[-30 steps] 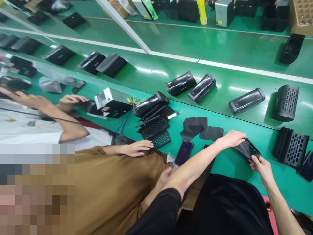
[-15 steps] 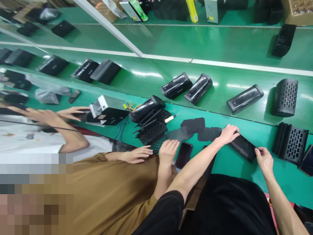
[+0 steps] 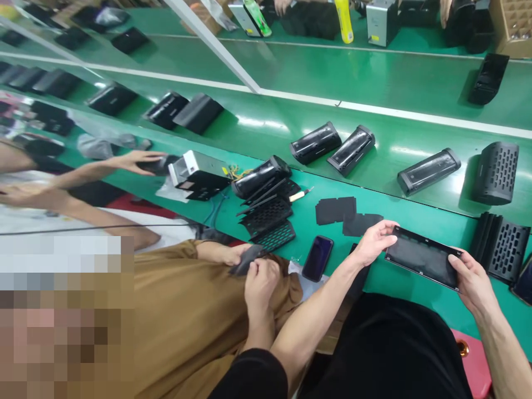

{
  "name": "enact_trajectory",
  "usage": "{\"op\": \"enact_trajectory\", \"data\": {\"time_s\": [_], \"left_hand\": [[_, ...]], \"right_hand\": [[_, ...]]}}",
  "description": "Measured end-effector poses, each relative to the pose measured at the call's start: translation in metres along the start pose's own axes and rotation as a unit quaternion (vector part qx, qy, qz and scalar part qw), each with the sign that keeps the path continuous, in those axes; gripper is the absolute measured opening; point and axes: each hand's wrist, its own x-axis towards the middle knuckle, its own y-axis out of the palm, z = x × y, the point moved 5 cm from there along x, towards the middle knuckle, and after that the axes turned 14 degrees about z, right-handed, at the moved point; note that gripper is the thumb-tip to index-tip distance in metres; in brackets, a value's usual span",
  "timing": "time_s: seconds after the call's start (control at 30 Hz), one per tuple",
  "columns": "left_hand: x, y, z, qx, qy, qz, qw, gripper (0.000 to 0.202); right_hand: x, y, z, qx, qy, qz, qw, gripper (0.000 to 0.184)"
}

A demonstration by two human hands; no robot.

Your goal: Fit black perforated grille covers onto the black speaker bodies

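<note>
Between my two hands a black rectangular speaker panel (image 3: 421, 258) is held tilted above the green bench, its inner side with small clips along the rim facing me. My left hand (image 3: 374, 244) grips its left end, thumb on the inner face. The right end is in my right hand (image 3: 476, 280), with the thumb pressed on the inside near the corner. Two thin black sheets (image 3: 336, 210) lie overlapping on the bench just beyond my left hand. To the right of my right hand stand black perforated panels (image 3: 504, 244).
Black cylindrical speakers (image 3: 351, 149) rest on the green conveyor (image 3: 257, 130) ahead. At left, a co-worker's hands (image 3: 261, 277) hold a dark sheet beside perforated grilles (image 3: 276, 237). A phone (image 3: 318, 258) and a screwdriver (image 3: 300, 195) lie on the bench.
My hands have lifted the panel off the bench and tipped its inner side toward me. The co-worker beside me has picked up a dark sheet and drawn it close.
</note>
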Motion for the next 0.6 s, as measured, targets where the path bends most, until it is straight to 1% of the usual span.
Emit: {"op": "enact_trajectory", "data": {"time_s": [0.07, 0.17, 0.3, 0.43, 0.6], "left_hand": [[-0.005, 0.002, -0.005, -0.027, 0.028, -0.017, 0.999, 0.055], [-0.011, 0.005, -0.012, -0.034, 0.047, -0.031, 0.998, 0.05], [-0.015, 0.006, -0.016, -0.015, 0.051, -0.05, 0.997, 0.047], [-0.016, 0.006, -0.016, 0.004, 0.054, -0.065, 0.996, 0.044], [-0.016, 0.006, -0.014, -0.018, 0.062, -0.058, 0.996, 0.043]], "right_hand": [[-0.006, 0.004, 0.005, 0.005, 0.001, 0.008, 1.0, 0.05], [-0.013, 0.008, 0.012, 0.007, -0.002, 0.019, 1.0, 0.048], [-0.017, 0.012, 0.015, 0.005, -0.01, 0.032, 0.999, 0.044], [-0.016, 0.012, 0.014, 0.006, -0.013, 0.036, 0.999, 0.042], [-0.015, 0.011, 0.013, 0.008, -0.02, 0.025, 0.999, 0.039]]}}
